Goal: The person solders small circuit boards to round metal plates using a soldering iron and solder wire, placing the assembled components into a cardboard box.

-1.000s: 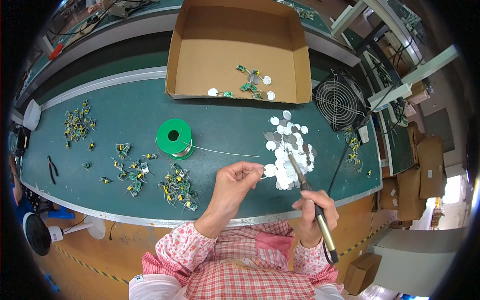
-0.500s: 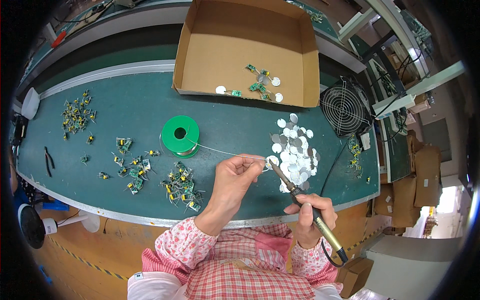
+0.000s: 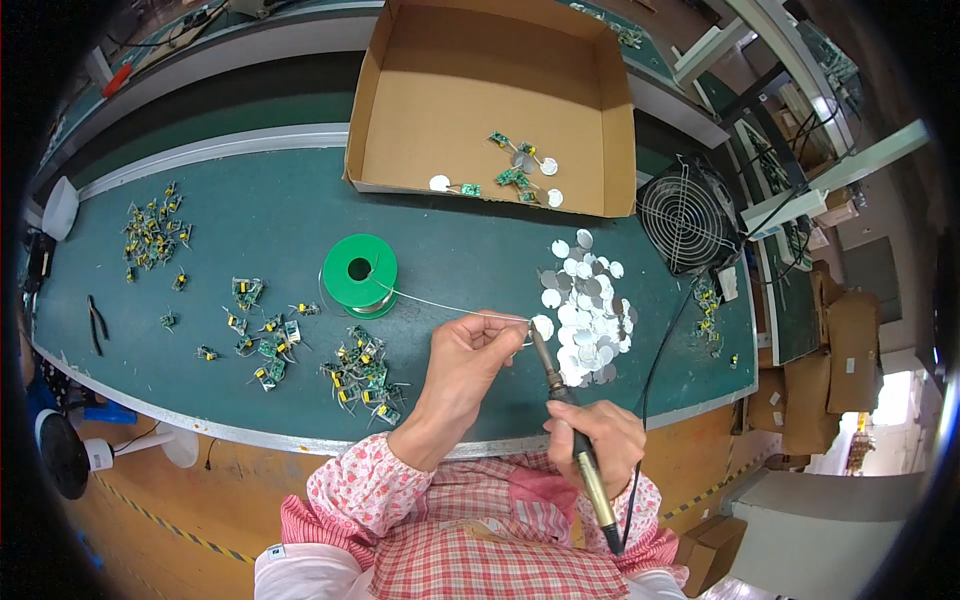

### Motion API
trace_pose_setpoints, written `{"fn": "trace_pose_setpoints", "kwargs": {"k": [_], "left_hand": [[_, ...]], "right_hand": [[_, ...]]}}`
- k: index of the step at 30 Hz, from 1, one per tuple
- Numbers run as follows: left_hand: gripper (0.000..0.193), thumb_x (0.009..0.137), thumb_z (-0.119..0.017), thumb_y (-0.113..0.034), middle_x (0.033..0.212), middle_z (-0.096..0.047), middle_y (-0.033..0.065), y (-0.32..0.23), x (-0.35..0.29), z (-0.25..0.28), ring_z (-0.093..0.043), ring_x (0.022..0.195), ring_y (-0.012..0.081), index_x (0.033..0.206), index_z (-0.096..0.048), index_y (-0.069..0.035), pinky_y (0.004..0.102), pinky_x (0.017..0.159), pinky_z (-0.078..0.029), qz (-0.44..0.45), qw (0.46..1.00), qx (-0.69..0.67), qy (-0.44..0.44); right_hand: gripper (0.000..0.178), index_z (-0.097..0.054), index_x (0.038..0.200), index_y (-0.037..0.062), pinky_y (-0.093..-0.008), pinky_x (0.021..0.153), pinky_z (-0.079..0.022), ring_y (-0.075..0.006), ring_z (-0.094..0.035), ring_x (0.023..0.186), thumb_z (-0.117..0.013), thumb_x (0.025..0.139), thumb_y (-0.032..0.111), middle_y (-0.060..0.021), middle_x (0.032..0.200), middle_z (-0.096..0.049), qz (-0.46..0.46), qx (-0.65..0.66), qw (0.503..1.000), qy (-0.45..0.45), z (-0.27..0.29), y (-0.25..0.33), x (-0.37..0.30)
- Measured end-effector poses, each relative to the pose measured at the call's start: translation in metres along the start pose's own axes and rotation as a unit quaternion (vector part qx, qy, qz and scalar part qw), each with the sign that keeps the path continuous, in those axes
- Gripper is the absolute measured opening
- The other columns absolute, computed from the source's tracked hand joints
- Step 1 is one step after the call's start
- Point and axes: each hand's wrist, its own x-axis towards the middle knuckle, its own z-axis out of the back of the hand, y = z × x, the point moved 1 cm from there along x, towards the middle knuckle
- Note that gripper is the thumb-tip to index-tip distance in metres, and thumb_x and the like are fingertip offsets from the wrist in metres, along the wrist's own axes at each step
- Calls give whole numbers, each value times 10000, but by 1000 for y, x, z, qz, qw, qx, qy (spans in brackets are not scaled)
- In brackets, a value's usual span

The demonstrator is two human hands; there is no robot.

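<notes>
My left hand [image 3: 462, 358] is closed in a pinch on a thin solder wire [image 3: 435, 303], which runs back to a green spool [image 3: 340, 268] on the bench. Whatever else those fingers may hold is hidden. In my right hand [image 3: 612, 437] is a soldering iron [image 3: 592, 478], its handle slanting down toward me. The iron's tip meets the wire's end just beyond my left fingertips, at the edge of a white round disc [image 3: 543, 327]. A heap of white and grey discs [image 3: 590, 318] lies right beside it.
Small circuit boards lie in clusters, one [image 3: 362, 372] left of my left hand and another [image 3: 155, 232] farther left. Behind stands a cardboard box [image 3: 480, 90] holding several boards with discs. A black fan [image 3: 685, 215] is at right, pliers [image 3: 97, 325] at far left.
My right hand has shifted left and slightly down, turning the iron more upright. Its tip has moved a little left, to the wire's end. My left hand has stayed nearly still.
</notes>
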Motion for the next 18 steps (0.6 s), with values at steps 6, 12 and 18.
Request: {"fn": "trace_pose_setpoints", "kwargs": {"k": [6, 12, 18], "left_hand": [[151, 827, -665, -92, 802, -636, 16, -2, -7, -3, -511, 686, 64, 931, -671, 17, 209, 637, -408, 8, 1000, 11, 7], [155, 858, -652, -113, 803, -627, 22, 10, -18, -9, -532, 704, 70, 947, -654, 14, 214, 658, -429, 11, 998, 37, 47], [169, 890, -641, -127, 833, -619, 25, 4, -18, -12, -552, 717, 71, 974, -610, 16, 214, 659, -451, 78, 978, 112, 156]], "right_hand": [[188, -589, 1007, -16, -266, 575, -524, -176, -668, 628, -625, 824, 6, -103, 737, -681, -176, 135, 951, -215, -11, -7, -20], [281, -519, 1104, 14, -231, 707, -502, -113, -635, 820, -642, 852, -3, -94, 1027, -651, -330, 258, 890, -182, -35, -21, -14], [262, -517, 1091, 24, -234, 749, -500, -114, -629, 860, -634, 859, -2, -108, 1015, -660, -325, 284, 882, -187, -22, -28, -19]]}}
